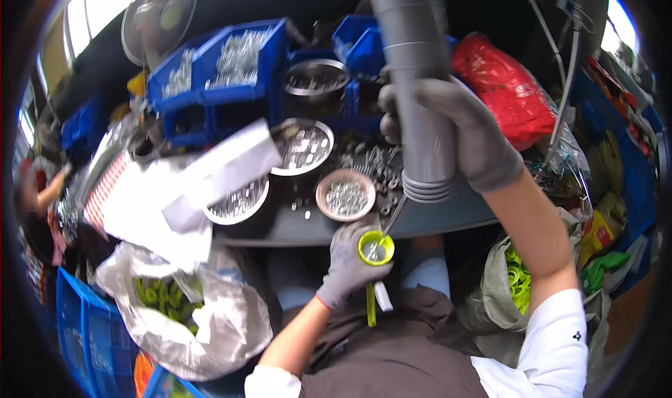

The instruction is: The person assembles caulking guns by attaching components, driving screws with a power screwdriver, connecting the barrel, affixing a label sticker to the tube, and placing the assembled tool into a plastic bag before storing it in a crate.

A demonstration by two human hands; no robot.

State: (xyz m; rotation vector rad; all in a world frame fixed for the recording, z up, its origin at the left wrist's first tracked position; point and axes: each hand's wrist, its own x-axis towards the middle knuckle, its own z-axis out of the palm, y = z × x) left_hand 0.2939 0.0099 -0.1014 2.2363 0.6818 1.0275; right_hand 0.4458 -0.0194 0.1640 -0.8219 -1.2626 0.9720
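Observation:
In a grey glove, my left hand (347, 261) is closed around a lime-green plastic part (376, 256) with a round cup-like opening and a strap hanging below. A narrow white strip (382, 296) shows beside the strap. My right hand (476, 128), gloved too, grips a thick grey cylindrical power screwdriver (425, 135) that comes down from above. The tool's thin metal shaft (395, 214) slants down to the opening of the green part. Whether its tip touches anything inside cannot be made out.
On the dark table (280, 226) stand a pinkish bowl (320, 205), a white bowl (238, 220) and a steel bowl (329, 135) of small metal parts. Blue bins (210, 97) line the back, beside a red bag (500, 90). Sacks of green parts, left (231, 328) and right (493, 293), flank me.

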